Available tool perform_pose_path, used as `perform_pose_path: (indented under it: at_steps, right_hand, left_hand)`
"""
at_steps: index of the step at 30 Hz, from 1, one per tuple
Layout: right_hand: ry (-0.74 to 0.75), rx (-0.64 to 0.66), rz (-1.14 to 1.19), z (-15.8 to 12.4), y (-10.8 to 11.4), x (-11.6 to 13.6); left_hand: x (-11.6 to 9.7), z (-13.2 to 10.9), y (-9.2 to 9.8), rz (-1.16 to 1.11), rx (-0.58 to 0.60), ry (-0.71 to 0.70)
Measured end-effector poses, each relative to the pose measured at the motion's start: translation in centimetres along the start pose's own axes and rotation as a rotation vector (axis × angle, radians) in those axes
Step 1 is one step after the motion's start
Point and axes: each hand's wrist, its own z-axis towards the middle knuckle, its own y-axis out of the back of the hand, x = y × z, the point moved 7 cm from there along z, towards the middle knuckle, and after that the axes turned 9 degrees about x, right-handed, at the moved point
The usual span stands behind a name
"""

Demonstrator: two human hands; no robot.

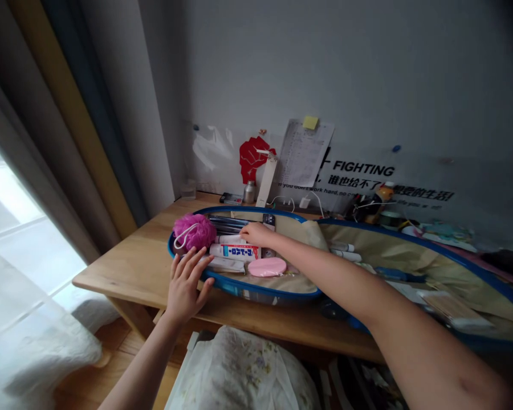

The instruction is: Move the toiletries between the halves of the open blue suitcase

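Note:
My left hand (187,285) lies with fingers spread over the near left rim of a blue-edged oval bag (299,291), by a purple bath puff (199,230) with a white cord. Reaching across the bag, my right hand (257,234) has its fingers closed at the end of a slim white tube (227,239). Just below that hand is a toothpaste tube (235,251) with blue and red print. A pale flat packet (226,265) and a pink oval item (267,267) lie nearer me. Dark slim sticks (226,222) lie behind the white tube.
The bag's other half (414,245) opens to the right, holding white tubes (345,251) and a pack of cotton swabs (453,308). A wooden table (123,250) bears it all. Behind stand a silver bottle (249,192) and a tall white box (267,181). A floral-covered seat (248,370) is below.

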Motion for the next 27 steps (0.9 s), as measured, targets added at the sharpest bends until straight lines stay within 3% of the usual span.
perform_pose_path:
  at_steps: [4, 8, 13, 16, 18, 22, 27]
  right_hand:
    - [0.020, 0.026, -0.014, -0.1, -0.4, 0.0]
    - [-0.006, -0.041, -0.006, -0.9, 2.3, -2.3]
    - [-0.114, -0.149, 0.005, -5.4, 7.9, -9.3]
    - [-0.184, -0.162, 0.003, -9.8, 9.6, -14.8]
    - [-0.242, -0.133, -0.014, -12.8, 9.3, -18.6]
    - [-0.344, 0.003, -0.096, -17.2, 5.7, -24.5]
    - [-0.373, 0.017, -0.165, -19.0, 2.0, -26.5]
  left_hand:
    - [0.0, 0.0, -0.1, 0.004, 0.017, 0.019]
    - [-0.1, 0.0, 0.1, 0.003, -0.005, 0.012]
    - [0.1, -0.1, 0.0, -0.005, 0.012, 0.013]
    - [0.1, -0.1, -0.1, -0.013, 0.009, 0.009]
    - [0.1, -0.1, 0.0, -0.016, 0.002, 0.008]
    - [0.2, -0.2, -0.2, -0.022, 0.000, 0.008]
    - [0.4, -0.3, -0.4, -0.032, 0.015, 0.028]
